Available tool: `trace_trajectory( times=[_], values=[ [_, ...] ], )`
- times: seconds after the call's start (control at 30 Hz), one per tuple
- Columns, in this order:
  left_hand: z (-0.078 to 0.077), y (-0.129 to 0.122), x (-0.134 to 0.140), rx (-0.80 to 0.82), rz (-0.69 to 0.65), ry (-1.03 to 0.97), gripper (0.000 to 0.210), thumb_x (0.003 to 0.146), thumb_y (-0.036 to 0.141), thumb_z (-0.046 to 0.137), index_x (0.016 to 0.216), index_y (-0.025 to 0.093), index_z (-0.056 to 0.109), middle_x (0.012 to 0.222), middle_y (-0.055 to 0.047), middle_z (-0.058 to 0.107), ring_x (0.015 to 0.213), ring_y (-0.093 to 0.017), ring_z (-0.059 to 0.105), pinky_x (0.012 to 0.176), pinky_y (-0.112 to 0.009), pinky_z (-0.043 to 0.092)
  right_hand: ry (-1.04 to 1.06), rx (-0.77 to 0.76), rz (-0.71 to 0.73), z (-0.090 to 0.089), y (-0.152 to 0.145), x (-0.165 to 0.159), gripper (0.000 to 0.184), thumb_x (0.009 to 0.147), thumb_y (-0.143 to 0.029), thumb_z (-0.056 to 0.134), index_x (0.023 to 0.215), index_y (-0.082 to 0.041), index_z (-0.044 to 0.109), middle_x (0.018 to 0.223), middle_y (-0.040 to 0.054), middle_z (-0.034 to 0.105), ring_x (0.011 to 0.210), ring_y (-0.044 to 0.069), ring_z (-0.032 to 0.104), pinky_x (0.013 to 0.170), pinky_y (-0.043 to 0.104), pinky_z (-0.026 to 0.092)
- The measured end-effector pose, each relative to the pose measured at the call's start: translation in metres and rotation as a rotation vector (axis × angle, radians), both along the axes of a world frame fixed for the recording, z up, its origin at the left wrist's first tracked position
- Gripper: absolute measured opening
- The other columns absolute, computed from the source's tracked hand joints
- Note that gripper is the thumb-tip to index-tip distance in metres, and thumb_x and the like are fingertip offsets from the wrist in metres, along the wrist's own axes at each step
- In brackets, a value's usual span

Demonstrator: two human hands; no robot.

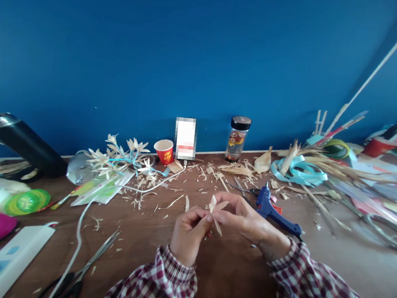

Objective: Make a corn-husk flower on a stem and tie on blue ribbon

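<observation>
a plain blue wall fills the back, and below it runs a brown table strewn with pale scraps. centre stage, low over the near part of the tabletop, is the small pale petal piece, its slips fanning up and down between two hands. the left hand has it, thumb and forefinger pinching it near the middle. the right hand comes in from the other side, fingers curled around the petals and touching; whether they pinch too, i cannot tell. just beyond that right hand lies a blue glue gun, nozzle up. further back stands a dark-lidded jar, near the wall, and left of it a red paper cup. over to the left, a cluster of pale flowers on blue stems, and nearer, scissors with blades slightly parted, a white cable crossing their handles.
</observation>
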State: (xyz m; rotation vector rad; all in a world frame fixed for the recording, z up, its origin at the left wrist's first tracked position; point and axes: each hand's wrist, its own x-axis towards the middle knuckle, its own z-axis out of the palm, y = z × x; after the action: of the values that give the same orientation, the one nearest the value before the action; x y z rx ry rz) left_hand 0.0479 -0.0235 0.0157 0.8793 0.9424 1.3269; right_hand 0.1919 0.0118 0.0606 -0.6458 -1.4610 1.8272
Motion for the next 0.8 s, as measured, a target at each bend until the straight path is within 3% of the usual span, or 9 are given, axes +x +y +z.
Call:
trace_trajectory(
  times=[0.13,0.23,0.47,0.57,0.8],
  values=[
    [0.007,0.003,0.000,-0.160,0.060,-0.124,0.021,0.056,0.030,0.076,0.059,0.014,0.064,0.051,0.004,0.054,0.043,-0.004,0.043,0.041,-0.017,0.038,0.009,0.086,-0.240,0.002,-0.001,-0.002,0.030,0.078,-0.034,0.060,0.102,-0.019,0.049,0.084,0.0021,0.060,0.074,0.012,0.056,0.065,0.025,0.043],
    [0.010,0.007,-0.002,-0.220,0.095,-0.192,0.023,0.052,0.030,0.078,0.059,0.013,0.065,0.049,0.005,0.052,0.040,-0.002,0.042,0.039,-0.014,0.036,-0.050,0.132,-0.325,0.000,-0.001,-0.004,0.024,0.083,-0.033,0.053,0.103,-0.019,0.050,0.087,0.0033,0.060,0.078,0.013,0.056,0.066,0.025,0.044],
    [0.010,0.012,-0.008,-0.212,0.177,-0.175,0.021,0.053,0.030,0.078,0.063,0.014,0.068,0.053,0.003,0.059,0.046,-0.004,0.047,0.043,-0.015,0.037,-0.121,0.135,-0.186,-0.020,-0.004,-0.018,0.022,0.077,-0.029,0.061,0.094,-0.017,0.054,0.085,0.0036,0.062,0.076,0.014,0.058,0.069,0.028,0.046],
    [0.009,0.014,-0.009,-0.202,0.194,-0.162,0.021,0.053,0.029,0.078,0.063,0.013,0.069,0.051,0.001,0.061,0.045,-0.005,0.048,0.043,-0.016,0.037,-0.120,0.087,-0.179,-0.028,-0.006,-0.024,0.017,0.077,-0.029,0.062,0.085,-0.016,0.056,0.074,0.0014,0.062,0.066,0.011,0.057,0.060,0.024,0.045],
    [0.009,0.014,-0.013,-0.176,0.085,-0.183,0.020,0.058,0.029,0.075,0.067,0.013,0.068,0.049,0.000,0.061,0.042,-0.008,0.052,0.041,-0.017,0.036,-0.079,-0.066,-0.177,-0.027,-0.007,-0.024,0.024,0.074,-0.037,0.063,0.075,-0.014,0.058,0.067,0.0011,0.062,0.055,0.008,0.055,0.045,0.017,0.042]
  ],
)
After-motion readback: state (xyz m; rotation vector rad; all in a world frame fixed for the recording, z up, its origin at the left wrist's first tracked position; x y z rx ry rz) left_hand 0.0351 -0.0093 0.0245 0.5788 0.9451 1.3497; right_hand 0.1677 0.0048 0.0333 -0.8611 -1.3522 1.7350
